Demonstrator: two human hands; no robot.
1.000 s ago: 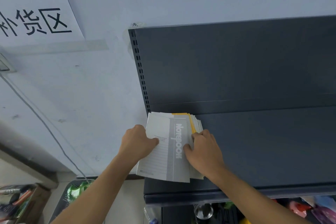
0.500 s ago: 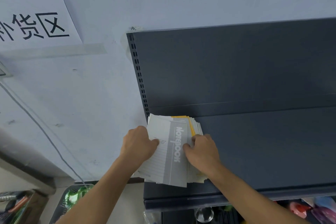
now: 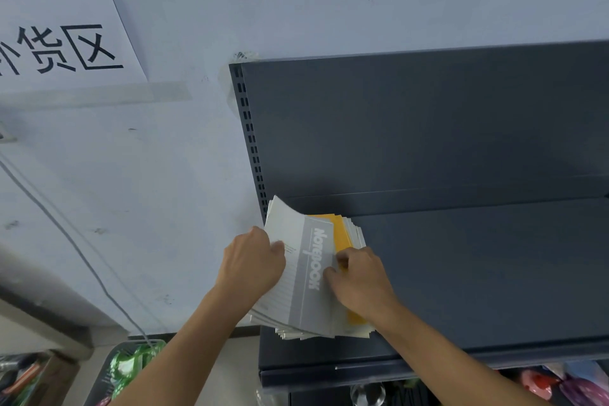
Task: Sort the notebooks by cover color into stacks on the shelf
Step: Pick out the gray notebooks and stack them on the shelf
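On the wall at the far left hung a paper sign (image 3: 66, 39) with large black characters. Next along, the person's left hand (image 3: 252, 265) gripped the left edge of the grey notebook (image 3: 309, 273), thumb on its cover and fingers curled under. That top book had come up and slid leftward in the last second, its far corner now bowed off the pile (image 3: 316, 333), so a wider strip of the yellow notebook (image 3: 341, 231) showed beneath it. I took that to mean the grey one was being peeled away to start its own stack. The right hand (image 3: 361, 280) sat just right of the grey cover, fingers curled and pinching its right edge over the yellow. The whole pile lay between both hands at the left end of the dark shelf (image 3: 478, 273), the rest of which stretched away bare.
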